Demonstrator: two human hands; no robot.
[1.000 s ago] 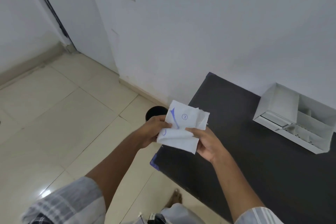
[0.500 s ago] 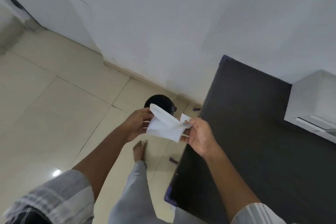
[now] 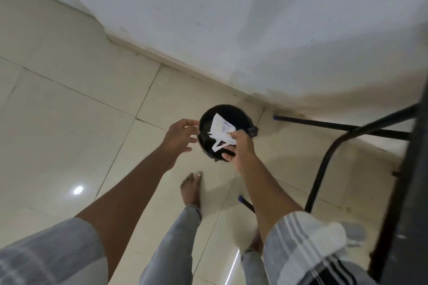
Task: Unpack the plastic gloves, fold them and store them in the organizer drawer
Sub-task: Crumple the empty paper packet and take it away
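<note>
1. here the right hand (image 3: pixel 240 149) holds a crumpled white paper wrapper (image 3: pixel 221 134) w/ faint blue print, right grip pinched on its near edge.
2. wrapper hangs over the mouth of a round black bin (image 3: pixel 223 112) on the floor; can't tell if it touches the bin's inside.
3. left hand (image 3: pixel 179 135) is just beside the bin's left rim, fingers spread, left grip released, holding nothing, apart from the wrapper.
4. bin stands on pale floor tiles (image 3: pixel 69 122) near the white wall (image 3: pixel 254 18), by the skirting.
5. black metal worktop legs (image 3: pixel 324 164) w/ purple end caps stand to the right; dark worktop edge (image 3: pixel 414 192) runs down the right side.
6. a bare foot (image 3: pixel 191 188) rests on the tiles below the bin; grey trouser legs and striped sleeves are at the bottom.
7. gloves themselves: can't tell where, only the wrapper is visible.
</note>
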